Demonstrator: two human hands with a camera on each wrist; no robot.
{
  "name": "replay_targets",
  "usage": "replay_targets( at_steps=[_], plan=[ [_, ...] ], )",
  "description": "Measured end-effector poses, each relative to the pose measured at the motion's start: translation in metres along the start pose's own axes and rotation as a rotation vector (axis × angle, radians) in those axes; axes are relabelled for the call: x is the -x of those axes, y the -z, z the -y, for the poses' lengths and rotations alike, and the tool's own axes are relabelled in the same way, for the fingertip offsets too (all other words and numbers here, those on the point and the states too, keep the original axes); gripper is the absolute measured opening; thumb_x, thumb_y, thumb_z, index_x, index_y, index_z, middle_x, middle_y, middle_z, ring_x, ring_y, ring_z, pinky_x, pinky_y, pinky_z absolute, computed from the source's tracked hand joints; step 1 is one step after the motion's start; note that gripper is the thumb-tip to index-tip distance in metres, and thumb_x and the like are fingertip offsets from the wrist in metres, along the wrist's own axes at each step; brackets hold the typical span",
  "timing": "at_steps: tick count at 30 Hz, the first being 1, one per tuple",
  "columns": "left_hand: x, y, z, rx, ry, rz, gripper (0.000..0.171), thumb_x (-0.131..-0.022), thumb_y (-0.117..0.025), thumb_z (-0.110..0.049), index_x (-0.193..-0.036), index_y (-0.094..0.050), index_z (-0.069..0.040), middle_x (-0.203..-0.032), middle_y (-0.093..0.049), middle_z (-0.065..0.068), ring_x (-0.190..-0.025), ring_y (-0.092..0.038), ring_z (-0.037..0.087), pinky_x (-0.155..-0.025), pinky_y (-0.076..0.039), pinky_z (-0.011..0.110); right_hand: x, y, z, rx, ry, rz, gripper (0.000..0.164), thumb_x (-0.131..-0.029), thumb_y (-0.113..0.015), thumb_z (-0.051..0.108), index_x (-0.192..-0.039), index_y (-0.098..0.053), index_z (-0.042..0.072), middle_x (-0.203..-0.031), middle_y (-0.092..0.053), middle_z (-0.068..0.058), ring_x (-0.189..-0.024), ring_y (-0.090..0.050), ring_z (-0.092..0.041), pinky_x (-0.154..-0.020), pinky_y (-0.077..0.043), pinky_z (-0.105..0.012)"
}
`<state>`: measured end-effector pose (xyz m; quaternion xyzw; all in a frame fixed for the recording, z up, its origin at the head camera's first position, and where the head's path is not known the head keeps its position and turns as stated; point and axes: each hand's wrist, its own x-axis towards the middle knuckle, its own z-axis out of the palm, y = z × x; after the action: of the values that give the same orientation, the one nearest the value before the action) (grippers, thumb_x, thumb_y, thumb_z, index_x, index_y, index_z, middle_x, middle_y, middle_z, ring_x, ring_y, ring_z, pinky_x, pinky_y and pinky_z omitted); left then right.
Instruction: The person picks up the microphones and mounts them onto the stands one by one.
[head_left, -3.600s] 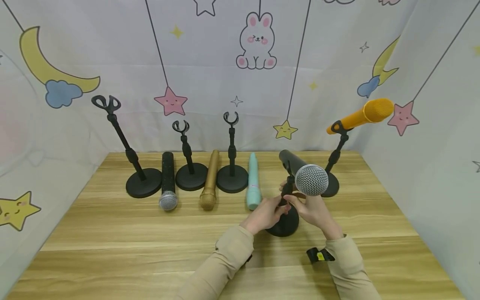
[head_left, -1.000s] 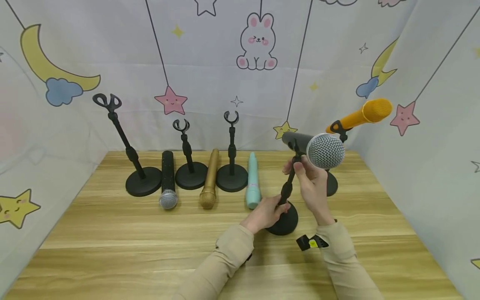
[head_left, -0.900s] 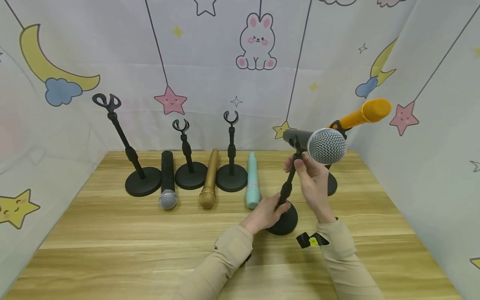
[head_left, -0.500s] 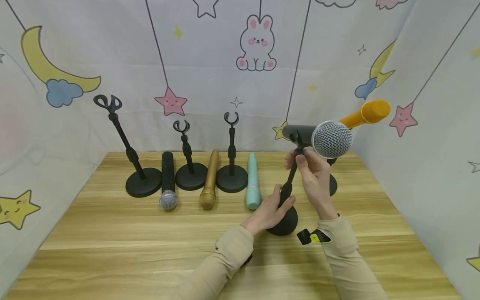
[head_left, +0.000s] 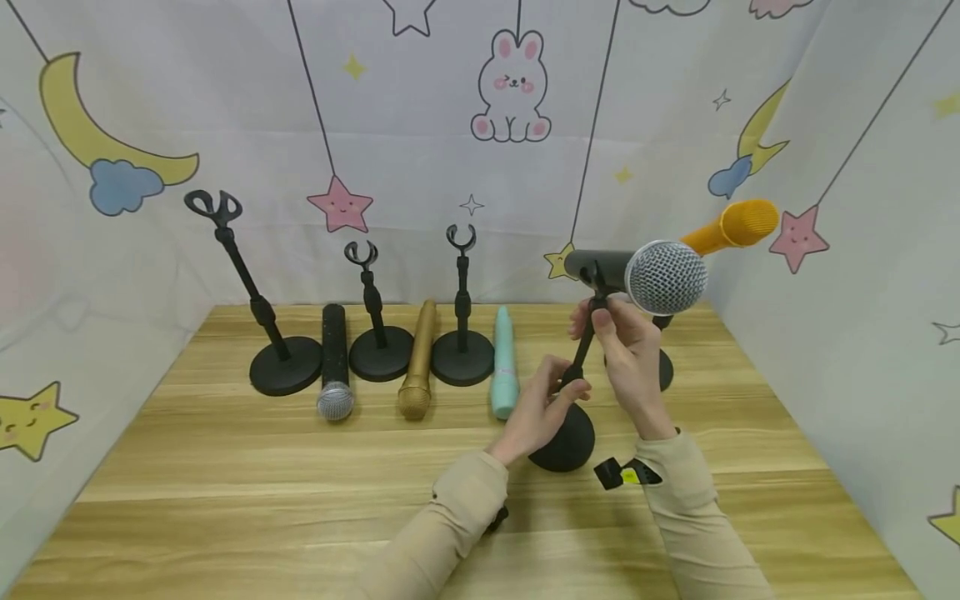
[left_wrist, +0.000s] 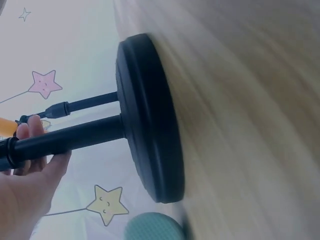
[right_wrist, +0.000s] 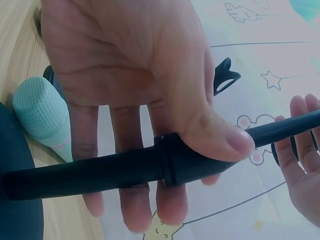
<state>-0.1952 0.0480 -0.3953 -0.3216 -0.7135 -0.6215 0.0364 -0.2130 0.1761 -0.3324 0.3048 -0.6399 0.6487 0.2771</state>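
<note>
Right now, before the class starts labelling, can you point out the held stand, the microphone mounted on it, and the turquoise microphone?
Held stand [head_left: 567,440], head view: on its round base.
Mounted microphone [head_left: 660,277], head view: on its silver mesh head.
Turquoise microphone [head_left: 504,364], head view: midway along its body.

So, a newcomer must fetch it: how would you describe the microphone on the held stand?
On the right half of the wooden table, the left hand and right hand grip a stand whose clip holds the dark microphone. Its silver mesh head sets it apart from the orange microphone behind; its raised position, from the black microphone lying at left.
</note>
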Motion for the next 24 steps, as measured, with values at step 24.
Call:
replay_targets(
  at_steps=[24],
  plan=[
    [0.006,0.009,0.043,-0.319,0.197,0.247,0.037,-0.094,-0.035,-0.042,-0.111,-0.056,-0.017,-0.102,-0.065,0.0,-0.093,-0.062,0.011,-0.078,-0.048,0.022,0.055,0.018,-0.034,0.164,-0.275,0.264,0.027,-0.086,-0.054,0.0,-0.113,-0.058,0.002,-0.103,-0.062,-0.02,-0.096,-0.059,-0.015,-0.088,-0.044,-0.023]
  ],
)
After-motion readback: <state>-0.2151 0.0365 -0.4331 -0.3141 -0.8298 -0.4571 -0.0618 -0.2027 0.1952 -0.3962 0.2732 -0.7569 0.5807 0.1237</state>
